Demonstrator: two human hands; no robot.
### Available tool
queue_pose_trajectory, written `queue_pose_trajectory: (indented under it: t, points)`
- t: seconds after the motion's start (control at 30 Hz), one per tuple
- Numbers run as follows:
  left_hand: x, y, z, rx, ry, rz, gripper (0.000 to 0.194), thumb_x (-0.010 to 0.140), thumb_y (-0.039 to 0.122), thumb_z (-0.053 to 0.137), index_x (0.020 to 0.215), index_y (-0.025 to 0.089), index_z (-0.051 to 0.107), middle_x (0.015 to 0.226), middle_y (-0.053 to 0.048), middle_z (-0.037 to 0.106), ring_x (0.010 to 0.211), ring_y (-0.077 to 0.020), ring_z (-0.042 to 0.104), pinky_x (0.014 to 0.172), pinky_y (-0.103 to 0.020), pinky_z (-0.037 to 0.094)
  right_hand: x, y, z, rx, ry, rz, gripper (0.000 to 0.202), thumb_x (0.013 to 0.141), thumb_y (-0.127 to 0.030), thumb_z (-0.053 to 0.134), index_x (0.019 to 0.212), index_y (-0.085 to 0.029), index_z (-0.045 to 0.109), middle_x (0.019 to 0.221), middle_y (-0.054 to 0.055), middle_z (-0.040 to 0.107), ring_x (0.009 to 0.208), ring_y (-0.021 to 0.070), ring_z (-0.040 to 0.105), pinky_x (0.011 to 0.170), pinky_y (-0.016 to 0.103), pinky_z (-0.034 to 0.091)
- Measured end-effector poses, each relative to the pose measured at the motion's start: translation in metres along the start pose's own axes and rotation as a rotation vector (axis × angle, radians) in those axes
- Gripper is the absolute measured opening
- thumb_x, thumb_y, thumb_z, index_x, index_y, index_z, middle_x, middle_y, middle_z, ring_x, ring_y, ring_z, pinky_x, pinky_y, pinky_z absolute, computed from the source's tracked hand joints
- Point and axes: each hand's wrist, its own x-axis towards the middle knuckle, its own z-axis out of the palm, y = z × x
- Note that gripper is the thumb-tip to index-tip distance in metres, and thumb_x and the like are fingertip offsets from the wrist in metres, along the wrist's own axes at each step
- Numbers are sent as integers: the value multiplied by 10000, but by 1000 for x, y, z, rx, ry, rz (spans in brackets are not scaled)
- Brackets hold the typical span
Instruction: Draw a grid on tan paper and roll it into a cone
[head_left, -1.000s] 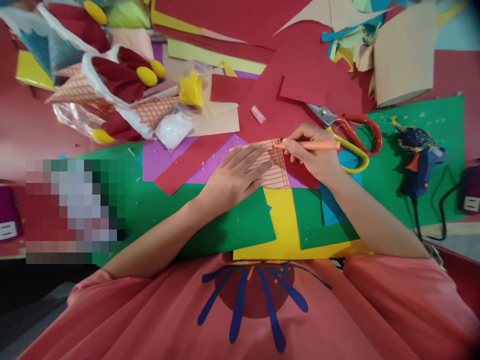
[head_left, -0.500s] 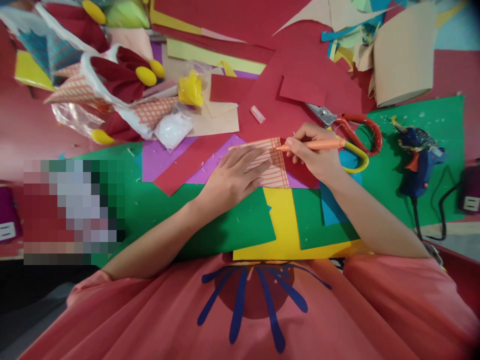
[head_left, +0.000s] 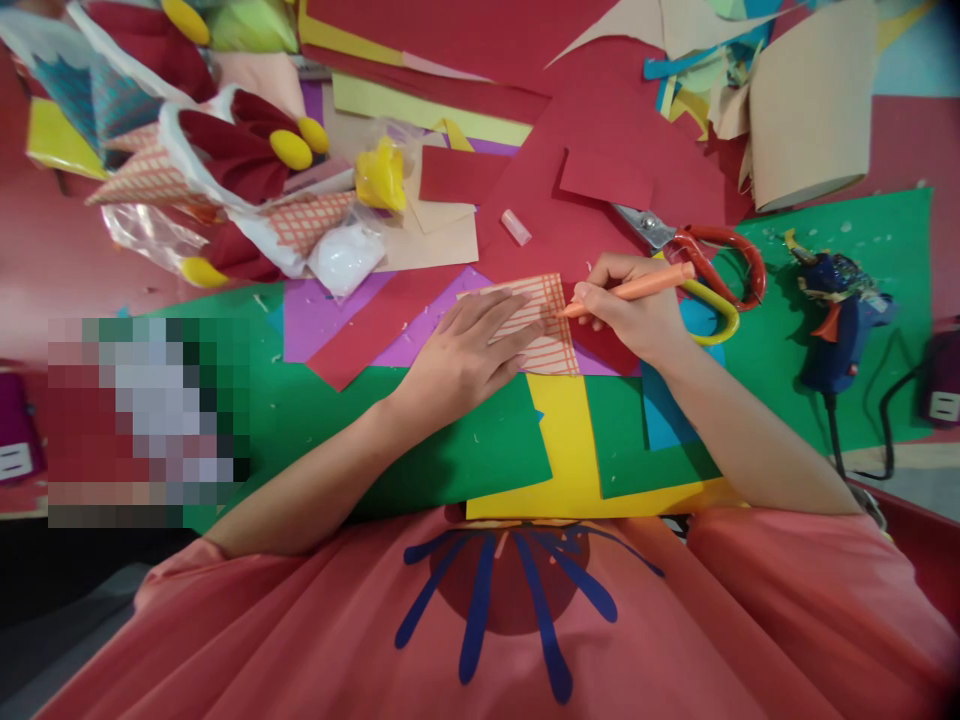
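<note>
Under my left hand [head_left: 476, 345] lies a piece of cream paper [head_left: 551, 345] marked with orange lines. That hand rests flat on it with the fingers stretched out, hiding its left part. My right hand [head_left: 626, 305] pinches an orange marker [head_left: 649, 283], its tip at the lined paper's right portion, where crossing lines form a grid. A small pale pink marker cap [head_left: 516, 227] lies on red paper beyond the hands. Just past my right hand are scissors with red handles [head_left: 720, 262], and a yellow handle loop [head_left: 716, 312] shows beside my wrist.
A blue glue gun [head_left: 836, 330] with a black cord lies at the right. Behind it stands a beige paper cylinder [head_left: 814, 110]. Cone-shaped paper crafts [head_left: 225, 170] and small bags, one holding white material [head_left: 346, 258], fill the left back. Green sheets [head_left: 450, 440] cover the front.
The marker's tip has moved down along the lined paper's right part, and the marker's back end has tilted up. My left hand stays in place.
</note>
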Motion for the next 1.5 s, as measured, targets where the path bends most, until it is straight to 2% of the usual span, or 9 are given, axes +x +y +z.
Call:
queue_pose_trajectory:
  t: [0.2, 0.5, 0.73, 0.83, 1.03, 1.23, 1.5]
  points:
    - [-2, 0, 0, 40, 2, 8, 339, 967, 261, 470, 1275, 183, 590, 1406, -162, 528, 1354, -312, 448, 1101, -545, 385, -3, 3, 0, 22, 105, -32, 323, 842, -363, 655, 590, -202, 531, 511, -41, 571, 431, 70, 499, 453, 242, 375]
    - [-3, -3, 2, 33, -10, 9, 348, 962, 256, 482, 1299, 260, 569, 1460, -136, 480, 1400, -318, 392, 1103, -572, 364, -3, 4, 1, -42, 36, -37, 342, 843, -433, 647, 628, -197, 522, 497, -46, 544, 452, 75, 486, 461, 238, 363]
    - [-2, -1, 0, 34, -38, -7, 413, 968, 249, 467, 1375, 301, 510, 1458, -125, 483, 1399, -320, 391, 1111, -569, 349, -1, 2, 0, -17, -3, -13, 349, 824, -334, 665, 555, -189, 496, 499, -41, 540, 473, 69, 481, 450, 228, 346]
    - [-3, -1, 0, 57, -29, -2, 407, 967, 254, 468, 1370, 282, 517, 1454, -141, 483, 1394, -327, 399, 1109, -567, 351, -2, 2, 0, 25, 17, -1, 331, 818, -317, 672, 558, -193, 509, 495, -40, 546, 453, 71, 487, 443, 235, 354]
    - [-4, -1, 1, 44, -18, -38, 400, 966, 281, 469, 1363, 247, 509, 1522, -137, 388, 1437, -328, 319, 1131, -574, 320, -3, 3, 0, 17, 84, -25, 331, 847, -381, 656, 600, -205, 524, 492, -49, 541, 440, 72, 496, 452, 238, 373]
    - [0, 2, -2, 34, 7, 3, 370, 963, 278, 479, 1314, 191, 560, 1366, -145, 551, 1290, -308, 493, 1078, -513, 405, -3, 1, 0, 1, 29, -22, 326, 848, -418, 650, 641, -189, 546, 512, -45, 555, 463, 66, 496, 470, 227, 368]
    - [1, 1, -4, 36, -28, 7, 335, 978, 306, 449, 1260, 211, 603, 1370, -146, 537, 1286, -304, 484, 1064, -531, 407, -2, 2, 1, -20, -1, -72, 343, 849, -450, 639, 656, -184, 541, 528, -47, 539, 478, 67, 466, 478, 237, 344]
